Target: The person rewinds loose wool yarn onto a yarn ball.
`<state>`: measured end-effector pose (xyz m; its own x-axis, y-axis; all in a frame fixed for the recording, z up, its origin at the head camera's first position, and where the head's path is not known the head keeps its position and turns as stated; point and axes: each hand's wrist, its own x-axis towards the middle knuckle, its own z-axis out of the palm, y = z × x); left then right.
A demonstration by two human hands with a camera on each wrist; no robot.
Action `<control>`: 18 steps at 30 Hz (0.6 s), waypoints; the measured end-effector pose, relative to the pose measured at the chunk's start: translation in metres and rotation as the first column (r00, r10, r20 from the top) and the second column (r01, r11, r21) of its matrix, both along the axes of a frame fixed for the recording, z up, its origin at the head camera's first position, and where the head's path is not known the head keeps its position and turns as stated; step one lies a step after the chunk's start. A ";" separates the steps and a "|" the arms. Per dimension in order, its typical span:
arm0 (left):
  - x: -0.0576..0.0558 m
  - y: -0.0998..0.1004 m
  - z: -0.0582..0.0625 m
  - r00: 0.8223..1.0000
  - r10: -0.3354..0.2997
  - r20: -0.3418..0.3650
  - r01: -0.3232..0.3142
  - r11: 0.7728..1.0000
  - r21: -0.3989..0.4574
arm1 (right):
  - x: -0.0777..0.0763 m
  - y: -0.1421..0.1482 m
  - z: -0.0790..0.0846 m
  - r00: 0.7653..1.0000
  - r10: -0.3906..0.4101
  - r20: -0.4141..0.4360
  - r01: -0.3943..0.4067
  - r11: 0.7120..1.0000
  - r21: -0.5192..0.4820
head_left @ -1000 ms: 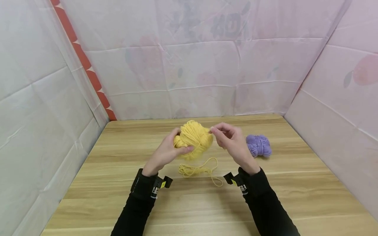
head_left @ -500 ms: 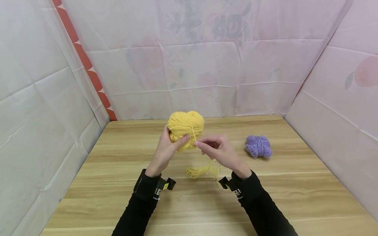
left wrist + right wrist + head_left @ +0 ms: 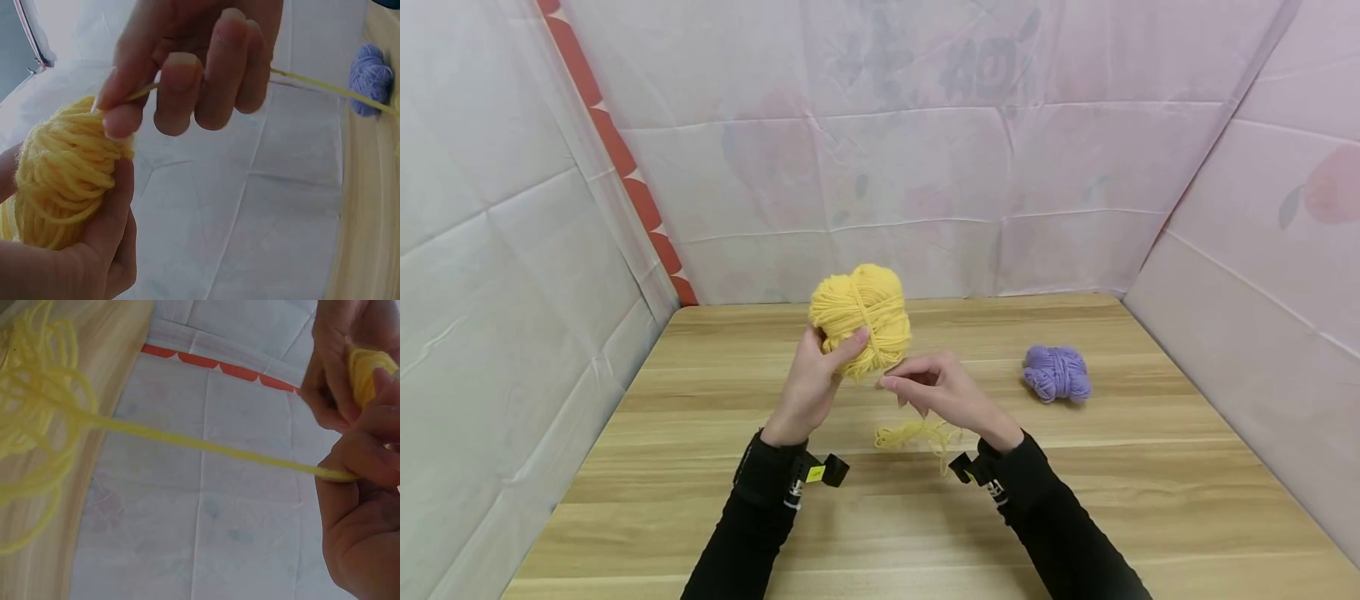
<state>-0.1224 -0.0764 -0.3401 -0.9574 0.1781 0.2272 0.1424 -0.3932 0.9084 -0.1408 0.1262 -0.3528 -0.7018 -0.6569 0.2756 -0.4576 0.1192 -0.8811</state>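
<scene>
My left hand [image 3: 808, 379] grips a yellow ball of yarn [image 3: 868, 304] above the table, thumb across its front and fingers behind it. A band of strands runs round the ball's middle. Just below and right of the ball, my right hand [image 3: 943, 387] pinches a yellow yarn strand [image 3: 303, 79] between thumb and index finger. In the left wrist view the strand passes under the other fingers of that hand. From there it stretches to a loose heap of yellow yarn [image 3: 31, 406] on the table, which also shows below my right hand in the head view.
A purple ball of yarn [image 3: 1057, 373] lies to the right on the wooden table [image 3: 715, 433]. White printed sheeting [image 3: 917, 167] rises behind the table and along both sides. Black cameras sit on both wrists.
The yellow ball has moved up and left and turned in my left hand. My right hand has come left and down from the ball's right side, still pinching the strand.
</scene>
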 end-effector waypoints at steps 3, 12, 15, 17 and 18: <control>0.001 -0.001 0.001 0.999 -0.046 0.002 0.046 0.998 0.043 | -0.004 0.001 -0.003 1.000 0.005 0.020 -0.006 1.000 0.013; 0.003 -0.006 0.003 0.984 -0.177 -0.036 0.177 0.984 0.015 | -0.015 0.020 -0.003 0.986 -0.008 0.169 0.008 1.000 0.005; 0.003 -0.010 0.003 0.969 -0.244 -0.040 0.242 0.969 -0.059 | -0.017 0.028 0.000 0.983 -0.026 0.179 0.027 1.000 -0.001; 0.003 -0.012 0.003 0.957 -0.290 -0.031 0.285 0.952 -0.115 | -0.017 0.032 0.002 0.979 -0.048 0.196 0.050 0.999 -0.006; 0.003 -0.014 0.003 0.950 -0.310 -0.025 0.304 0.941 -0.147 | -0.016 0.034 0.004 0.977 -0.061 0.205 0.064 0.998 -0.008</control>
